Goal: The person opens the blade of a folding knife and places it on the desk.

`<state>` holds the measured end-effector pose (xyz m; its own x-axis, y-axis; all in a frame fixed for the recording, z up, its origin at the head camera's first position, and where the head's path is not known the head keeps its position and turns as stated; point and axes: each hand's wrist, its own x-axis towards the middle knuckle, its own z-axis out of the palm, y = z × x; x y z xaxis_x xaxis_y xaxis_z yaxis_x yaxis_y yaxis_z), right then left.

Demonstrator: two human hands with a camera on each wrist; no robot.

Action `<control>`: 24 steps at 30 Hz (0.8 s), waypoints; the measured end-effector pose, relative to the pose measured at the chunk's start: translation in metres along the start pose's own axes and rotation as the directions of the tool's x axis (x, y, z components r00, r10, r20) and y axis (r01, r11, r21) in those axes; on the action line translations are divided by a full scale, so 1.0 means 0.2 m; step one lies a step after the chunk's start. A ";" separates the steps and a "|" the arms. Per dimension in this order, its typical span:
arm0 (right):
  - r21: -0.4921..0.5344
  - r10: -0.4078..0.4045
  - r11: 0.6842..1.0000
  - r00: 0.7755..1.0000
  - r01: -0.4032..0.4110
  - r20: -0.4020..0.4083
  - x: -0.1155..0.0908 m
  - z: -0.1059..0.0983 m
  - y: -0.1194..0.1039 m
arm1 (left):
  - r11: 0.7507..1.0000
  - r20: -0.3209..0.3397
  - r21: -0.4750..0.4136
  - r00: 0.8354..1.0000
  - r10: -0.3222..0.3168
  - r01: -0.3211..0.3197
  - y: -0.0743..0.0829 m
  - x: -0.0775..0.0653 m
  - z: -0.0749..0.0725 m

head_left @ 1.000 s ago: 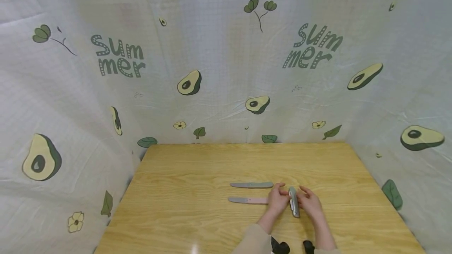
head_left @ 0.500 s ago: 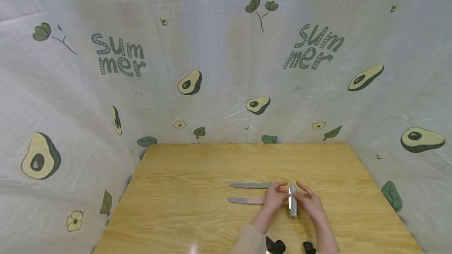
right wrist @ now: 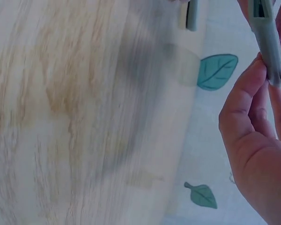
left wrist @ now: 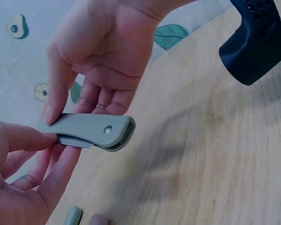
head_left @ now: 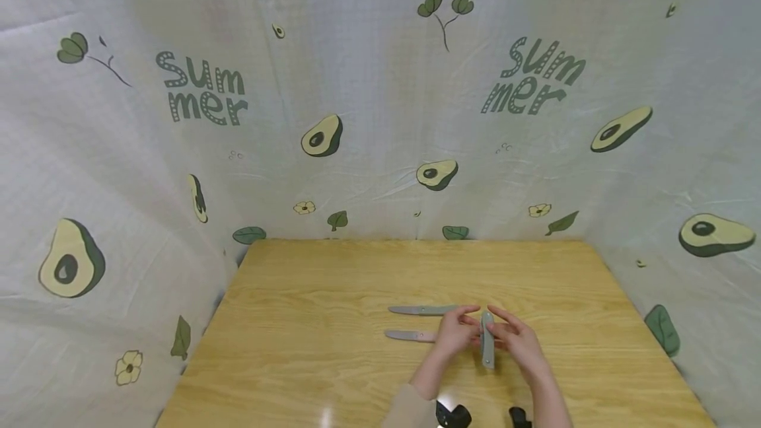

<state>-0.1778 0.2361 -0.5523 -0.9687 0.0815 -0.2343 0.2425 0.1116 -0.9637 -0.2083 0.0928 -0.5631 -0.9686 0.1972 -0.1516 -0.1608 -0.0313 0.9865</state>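
A folding knife (head_left: 487, 342) with a pale green handle is held up between both hands above the table. Its blade (left wrist: 75, 141) lies folded into the handle, with only an edge showing in the left wrist view. My right hand (head_left: 520, 342) pinches the handle near one end between thumb and fingers. From the other side my left hand (head_left: 456, 334) pinches the knife at the blade's edge, its other fingers beneath. Left of the hands lie two opened knives, one green-handled (head_left: 422, 310) and one pink-handled (head_left: 410, 335); my left hand partly covers their handles.
The wooden table (head_left: 309, 349) is bounded at the back and sides by a printed cloth (head_left: 368, 84). Black wrist mounts (head_left: 454, 416) sit near the front edge. In the left wrist view another mount (left wrist: 255, 47) shows at the upper right.
Both hands have shifted slightly left with the folding knife, which has turned a little so its handle side faces up. The left hand now covers more of the two lying knives.
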 end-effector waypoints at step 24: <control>0.099 -0.022 0.995 0.996 0.014 0.081 -0.11 0.21 -0.04 | 0.998 0.060 -0.062 0.998 0.013 -0.009 0.03 -0.21 -0.27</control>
<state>-0.1602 0.1909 -0.5454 -0.9750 -0.0012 -0.2224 0.2223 0.0144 -0.9749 -0.1787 0.0305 -0.5543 -0.9575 0.2549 -0.1351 -0.1635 -0.0935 0.9821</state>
